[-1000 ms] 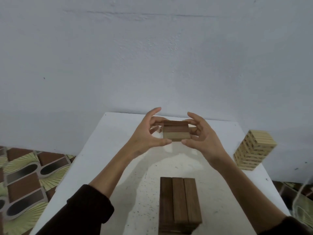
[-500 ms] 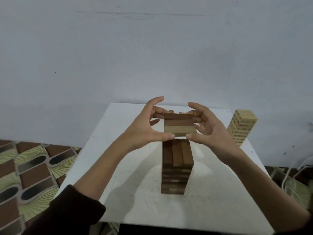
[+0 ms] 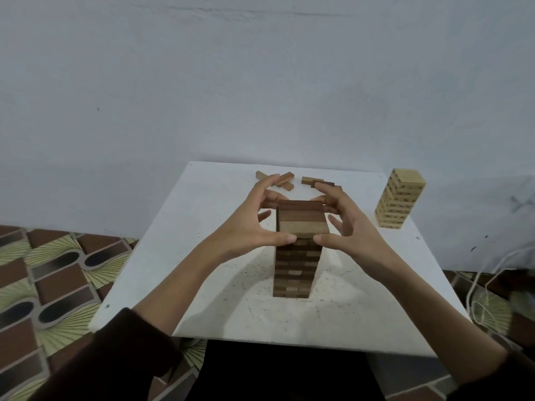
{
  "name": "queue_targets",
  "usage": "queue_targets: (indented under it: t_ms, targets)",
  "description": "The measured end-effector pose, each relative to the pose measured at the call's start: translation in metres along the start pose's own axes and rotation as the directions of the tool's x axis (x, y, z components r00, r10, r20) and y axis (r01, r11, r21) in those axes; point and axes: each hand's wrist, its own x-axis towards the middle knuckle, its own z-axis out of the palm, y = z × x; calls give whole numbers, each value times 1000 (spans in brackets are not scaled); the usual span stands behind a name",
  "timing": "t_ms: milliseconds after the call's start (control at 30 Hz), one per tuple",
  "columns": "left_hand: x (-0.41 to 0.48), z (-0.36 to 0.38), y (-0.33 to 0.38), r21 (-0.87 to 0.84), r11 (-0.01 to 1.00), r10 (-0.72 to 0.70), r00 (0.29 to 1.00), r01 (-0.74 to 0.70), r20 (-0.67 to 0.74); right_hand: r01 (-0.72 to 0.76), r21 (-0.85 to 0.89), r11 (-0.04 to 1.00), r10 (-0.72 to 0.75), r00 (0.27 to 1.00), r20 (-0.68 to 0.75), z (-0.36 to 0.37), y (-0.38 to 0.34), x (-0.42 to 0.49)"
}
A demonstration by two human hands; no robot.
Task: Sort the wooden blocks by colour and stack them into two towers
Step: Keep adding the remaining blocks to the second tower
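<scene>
Both hands pinch a row of three blocks (image 3: 302, 219) between thumb and spread fingers, the left hand (image 3: 249, 224) on its left end and the right hand (image 3: 350, 227) on its right. The row sits at the top of the dark tower (image 3: 293, 270), mid-table (image 3: 220, 285). A pale tower (image 3: 401, 198) stands far right, and loose blocks (image 3: 278, 180) lie along the far edge.

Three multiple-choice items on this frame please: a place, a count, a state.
1. Where on the white table does the pale wooden block tower stand? A far right corner; B near left corner; C centre.
2. How many blocks make the layer atop the dark brown wooden tower? A one; B three; C six.
3. The left hand and right hand are: A flat on the table; B gripping that layer; C empty.
Key: A, it stands far right; B, three bands show; B, both pinch it.
</scene>
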Motion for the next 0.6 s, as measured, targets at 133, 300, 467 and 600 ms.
queue_targets:
  t_ms: [133, 300, 467, 600]
  targets:
    - [-3, 3, -2, -27, 1000, -16, 1000, 16, 5, -22, 3, 1000, 22, 1000, 12, 0, 2, -1]
    - [-5, 6, -4, -27, 999, -27, 1000, 27, 9, -30, 16, 999, 30, 999, 12, -2, 2, -4]
    - [-5, 7, -4, -15, 999, -31, 1000, 31, 2, -20, -24, 1000, 20, 1000, 10, -3, 3, -4]
    - [-4, 9, -4, 7, 1000, -30, 1000, 30, -3, -15, -67, 998, 16, 999, 28, -4, 3, -2]
